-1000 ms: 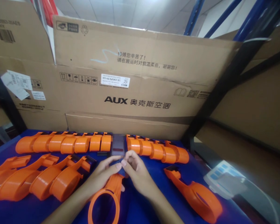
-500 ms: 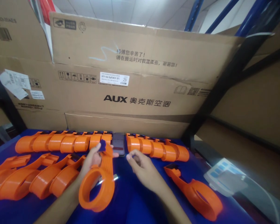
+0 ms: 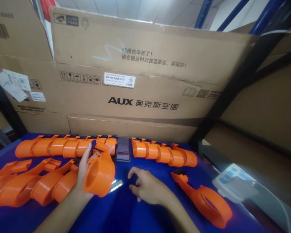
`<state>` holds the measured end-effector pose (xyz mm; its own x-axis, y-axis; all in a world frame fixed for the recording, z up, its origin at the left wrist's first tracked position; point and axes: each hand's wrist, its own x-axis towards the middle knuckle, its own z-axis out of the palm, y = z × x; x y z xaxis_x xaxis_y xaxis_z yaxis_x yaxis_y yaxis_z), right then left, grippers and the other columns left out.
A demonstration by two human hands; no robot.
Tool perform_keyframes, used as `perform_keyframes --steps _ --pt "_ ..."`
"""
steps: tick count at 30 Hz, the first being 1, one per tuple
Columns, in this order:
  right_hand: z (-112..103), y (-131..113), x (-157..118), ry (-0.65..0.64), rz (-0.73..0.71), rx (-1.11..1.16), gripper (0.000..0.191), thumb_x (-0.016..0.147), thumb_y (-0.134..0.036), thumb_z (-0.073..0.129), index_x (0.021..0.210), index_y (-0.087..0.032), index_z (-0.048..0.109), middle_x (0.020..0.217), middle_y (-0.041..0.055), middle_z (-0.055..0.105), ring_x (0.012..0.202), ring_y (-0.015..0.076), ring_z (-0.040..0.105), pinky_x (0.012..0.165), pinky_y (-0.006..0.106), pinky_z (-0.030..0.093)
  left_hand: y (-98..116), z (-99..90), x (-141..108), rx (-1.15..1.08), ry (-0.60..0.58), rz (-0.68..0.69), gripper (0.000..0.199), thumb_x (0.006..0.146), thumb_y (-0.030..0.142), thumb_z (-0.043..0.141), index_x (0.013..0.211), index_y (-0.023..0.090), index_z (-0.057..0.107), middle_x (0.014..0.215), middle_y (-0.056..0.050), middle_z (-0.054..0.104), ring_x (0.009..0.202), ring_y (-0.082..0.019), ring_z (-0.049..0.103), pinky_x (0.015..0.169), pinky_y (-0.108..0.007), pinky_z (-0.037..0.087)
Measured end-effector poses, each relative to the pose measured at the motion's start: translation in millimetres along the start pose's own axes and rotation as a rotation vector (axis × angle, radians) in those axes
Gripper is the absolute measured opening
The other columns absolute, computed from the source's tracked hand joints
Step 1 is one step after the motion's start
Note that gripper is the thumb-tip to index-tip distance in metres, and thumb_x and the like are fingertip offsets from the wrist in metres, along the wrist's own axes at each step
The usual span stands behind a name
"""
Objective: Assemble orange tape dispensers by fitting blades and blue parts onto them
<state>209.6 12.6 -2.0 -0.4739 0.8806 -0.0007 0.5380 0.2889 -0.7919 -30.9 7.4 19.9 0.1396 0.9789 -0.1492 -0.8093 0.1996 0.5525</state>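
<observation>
My left hand (image 3: 83,170) is wrapped round an orange plastic tape dispenser (image 3: 102,174), held above the blue table with its round body toward me. A dark blue piece (image 3: 93,145) sits at the dispenser's upper end. Part of my left fingers is hidden behind it. My right hand (image 3: 149,186) hovers to the right of it, fingers bent and apart, with nothing visible between them. Small shiny metal strips (image 3: 116,185) lie on the table between the two hands.
Similar orange dispensers stand in a back row (image 3: 70,148), a right row (image 3: 163,154) and a left group (image 3: 16,191). One dispenser (image 3: 212,205) lies at the right, beside a pale device (image 3: 234,183) with a cable. A phone (image 3: 123,149) lies before the cardboard wall (image 3: 145,90).
My left hand has tilted the dispenser, so its ring opening no longer faces me, and raised its lower end. My right hand has moved down slightly and its fingers have spread.
</observation>
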Motion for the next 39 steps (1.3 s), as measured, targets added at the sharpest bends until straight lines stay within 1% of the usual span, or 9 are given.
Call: perform_keyframes --steps 4,8,12,18,23,28,32,35,39 --pt "3.4 7.9 10.4 0.217 -0.091 -0.045 0.018 0.081 -0.009 0.065 0.090 -0.025 0.065 0.054 -0.0086 0.056 0.046 0.0121 0.049 0.047 0.021 0.028 -3.2 3.2 1.3 -0.106 0.012 -0.122 0.069 0.089 0.064 0.059 0.126 0.007 0.068 0.063 -0.006 0.074 0.050 -0.019 0.069 0.050 -0.028 0.055" --pt "-0.5 7.3 17.6 0.244 -0.107 -0.044 0.007 0.086 -0.017 0.063 0.084 -0.021 0.068 0.061 -0.0042 0.058 0.053 0.0131 0.050 0.050 0.022 0.031 -12.0 4.8 3.3 -0.047 -0.013 -0.108 0.060 0.092 0.056 0.059 0.122 0.005 0.070 0.066 -0.008 0.075 0.055 -0.020 0.071 0.055 -0.029 0.057" --pt "-10.1 6.2 20.2 0.290 -0.136 0.046 0.014 0.092 -0.028 0.060 0.083 -0.019 0.069 0.067 -0.0008 0.062 0.058 0.0142 0.053 0.054 0.024 0.040 -24.8 6.5 2.0 0.028 -0.089 -0.037 0.047 0.089 0.048 0.064 0.119 0.013 0.070 0.078 -0.008 0.077 0.060 -0.022 0.073 0.061 -0.032 0.058" --pt "-16.8 2.5 20.6 0.490 -0.139 0.278 0.026 0.091 -0.044 0.067 0.089 -0.018 0.068 0.069 -0.0005 0.060 0.059 0.0139 0.051 0.055 0.025 0.039 -37.8 7.0 -6.2 0.124 -0.236 -0.348 0.054 0.088 0.048 0.066 0.131 0.015 0.065 0.089 -0.014 0.079 0.076 -0.030 0.077 0.067 -0.036 0.058" --pt "-11.0 -11.2 19.1 0.432 -0.128 0.452 0.037 0.085 -0.055 0.074 0.096 -0.020 0.068 0.072 -0.0011 0.061 0.064 0.0150 0.057 0.059 0.025 0.046 -46.1 2.4 -7.6 0.208 -0.227 -0.344 0.056 0.087 0.036 0.071 0.137 0.013 0.059 0.100 -0.018 0.080 0.086 -0.033 0.078 0.069 -0.037 0.058" --pt "-10.2 -15.0 13.7 0.406 0.004 0.557 0.046 0.093 -0.068 0.055 0.106 -0.025 0.064 0.070 -0.0041 0.058 0.052 0.0124 0.053 0.047 0.022 0.044 -46.5 0.7 -4.0 0.092 -0.223 -0.339 0.056 0.093 0.044 0.063 0.141 0.015 0.056 0.103 -0.017 0.080 0.090 -0.032 0.078 0.080 -0.040 0.059" --pt "-7.2 -16.5 9.7 0.344 -0.030 0.424 0.040 0.099 -0.060 0.052 0.117 -0.027 0.065 0.097 0.0021 0.071 0.092 0.0213 0.070 0.079 0.032 0.058 -44.5 5.2 -5.2 0.065 -0.217 -0.304 0.055 0.094 0.045 0.060 0.141 0.016 0.056 0.106 -0.016 0.080 0.093 -0.031 0.078 0.081 -0.040 0.059" --pt "-2.1 -19.8 10.3 0.327 -0.096 0.393 0.041 0.102 -0.055 0.050 0.128 -0.027 0.063 0.127 0.0054 0.070 0.125 0.0264 0.062 0.106 0.041 0.051 -45.8 6.8 -6.2 0.120 -0.209 -0.258 0.053 0.093 0.041 0.064 0.139 0.015 0.058 0.108 -0.017 0.079 0.094 -0.031 0.077 0.076 -0.037 0.059" --pt "2.3 -19.8 13.9 0.369 -0.113 0.360 0.043 0.102 -0.054 0.048 0.132 -0.026 0.064 0.134 0.0070 0.069 0.130 0.0278 0.060 0.109 0.042 0.050 -48.2 5.1 -4.8 0.223 -0.205 -0.150 0.048 0.091 0.032 0.068 0.135 0.016 0.061 0.114 -0.017 0.077 0.095 -0.029 0.075 0.064 -0.030 0.055"
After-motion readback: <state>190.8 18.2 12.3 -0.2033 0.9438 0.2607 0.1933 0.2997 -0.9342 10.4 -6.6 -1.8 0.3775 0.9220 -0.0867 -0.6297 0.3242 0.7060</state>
